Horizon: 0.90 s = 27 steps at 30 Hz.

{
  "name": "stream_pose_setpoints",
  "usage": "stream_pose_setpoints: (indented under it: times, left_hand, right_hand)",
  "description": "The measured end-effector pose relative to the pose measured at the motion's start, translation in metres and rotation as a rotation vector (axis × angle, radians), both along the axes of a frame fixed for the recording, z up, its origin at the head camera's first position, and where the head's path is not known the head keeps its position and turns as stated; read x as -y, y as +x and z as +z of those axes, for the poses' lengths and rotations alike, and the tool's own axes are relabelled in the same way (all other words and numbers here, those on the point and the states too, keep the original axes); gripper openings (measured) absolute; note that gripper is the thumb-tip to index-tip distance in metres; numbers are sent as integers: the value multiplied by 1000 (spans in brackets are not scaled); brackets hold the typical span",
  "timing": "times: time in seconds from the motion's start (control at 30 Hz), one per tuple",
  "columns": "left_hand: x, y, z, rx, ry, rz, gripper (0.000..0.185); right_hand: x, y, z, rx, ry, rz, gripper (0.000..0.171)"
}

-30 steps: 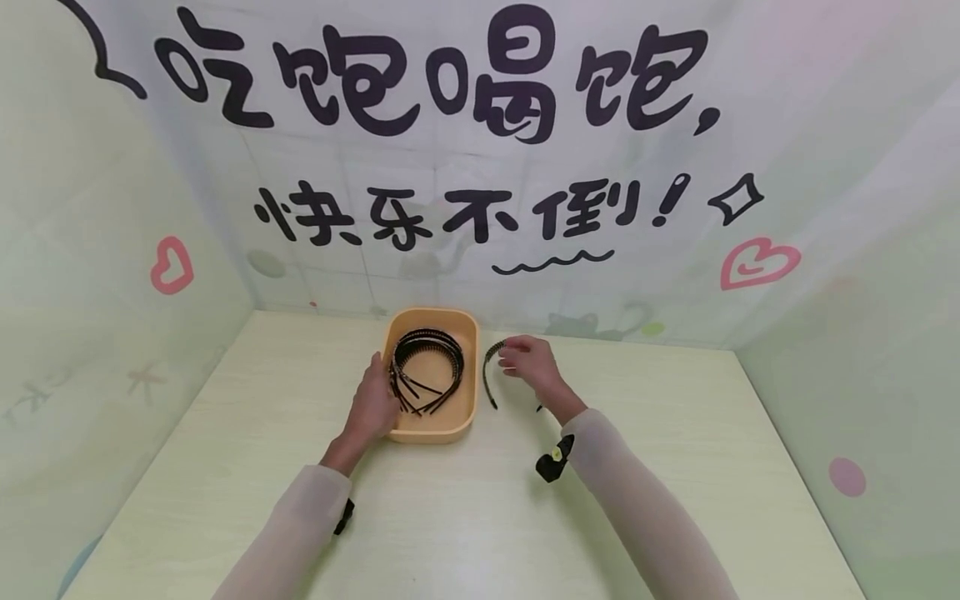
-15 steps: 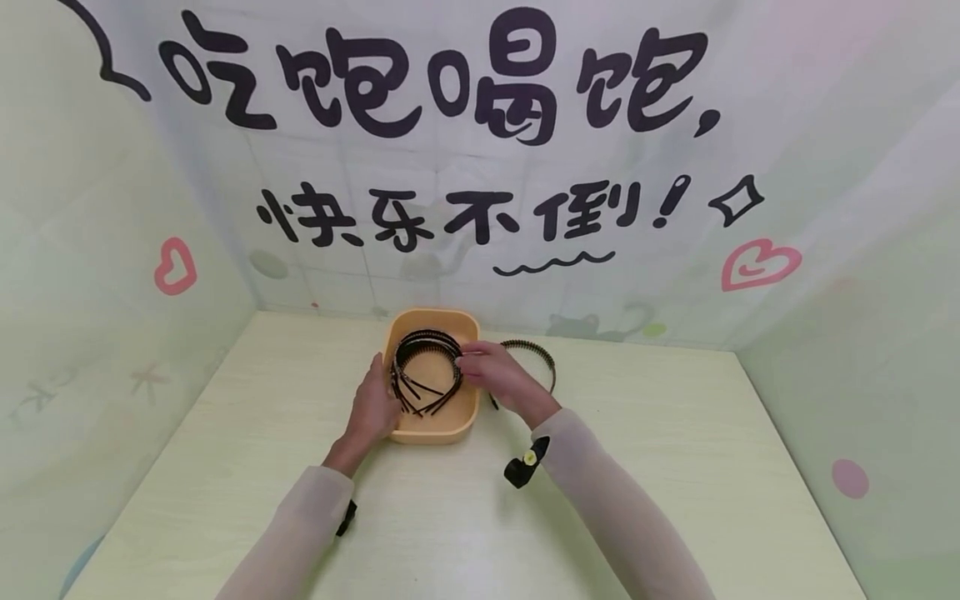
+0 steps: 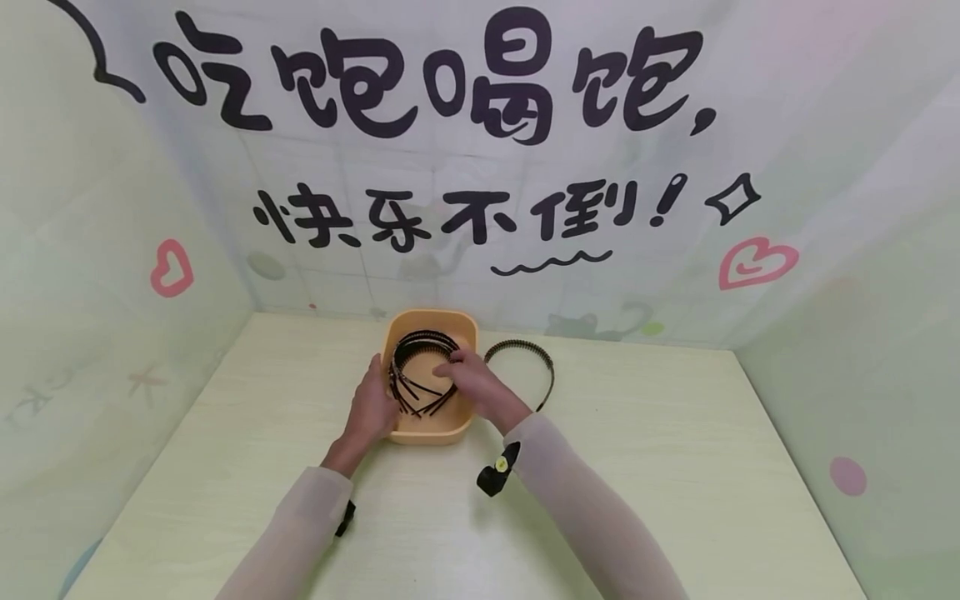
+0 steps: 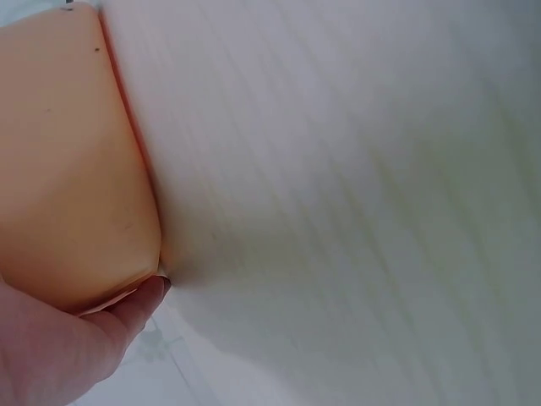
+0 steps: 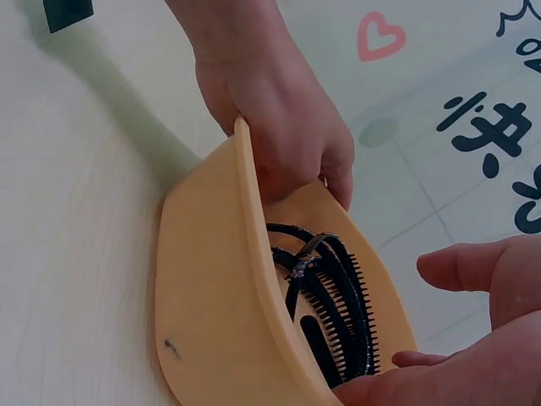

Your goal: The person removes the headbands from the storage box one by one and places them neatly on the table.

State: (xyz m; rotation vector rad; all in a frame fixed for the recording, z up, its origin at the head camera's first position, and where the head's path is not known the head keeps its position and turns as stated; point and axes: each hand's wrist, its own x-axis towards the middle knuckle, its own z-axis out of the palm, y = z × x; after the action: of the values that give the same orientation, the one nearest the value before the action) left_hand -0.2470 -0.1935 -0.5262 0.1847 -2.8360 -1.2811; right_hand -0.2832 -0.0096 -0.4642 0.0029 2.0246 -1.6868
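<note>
Right hand (image 3: 483,387) shifted over the orange box (image 3: 429,437), thumb spread wide, left hand (image 3: 372,405) gripping it, black headbands (image 3: 424,337) inside.

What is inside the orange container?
Several overlapping black headbands, toothed on the inner side, lie in the orange container. In the head view, the right hand covers part of their right side; the overlap hides their exact number.

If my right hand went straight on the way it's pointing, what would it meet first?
Probably the black headbands in the orange bin; your right hand looks close to them, though depth is unclear.
</note>
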Motion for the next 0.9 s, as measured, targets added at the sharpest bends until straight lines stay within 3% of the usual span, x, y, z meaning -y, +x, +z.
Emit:
stream_pose_setpoints:
  times: [0.37,0.53,0.67,0.7,0.77,0.9]
  left_hand:
    - [1,1,1,2,0,-2,86]
    - [1,1,1,2,-9,-3,86]
    - [1,0,0,5,-12,-5,86]
    - [1,0,0,3,-10,-5,86]
    - [1,0,0,-5,-2,-5,86]
    - [1,0,0,-15,7,-7,87]
  right_hand:
    - [10,1,-5,-104,46,-29,58]
    - [11,-1,-6,-140,34,-87,54]
    - [10,-5,-6,-98,-74,-125,14]
    - [10,-6,-6,-87,-103,-129,12]
    - [10,-7,-5,-68,-147,-133,26]
    - [11,-8,-3,-62,-138,-142,31]
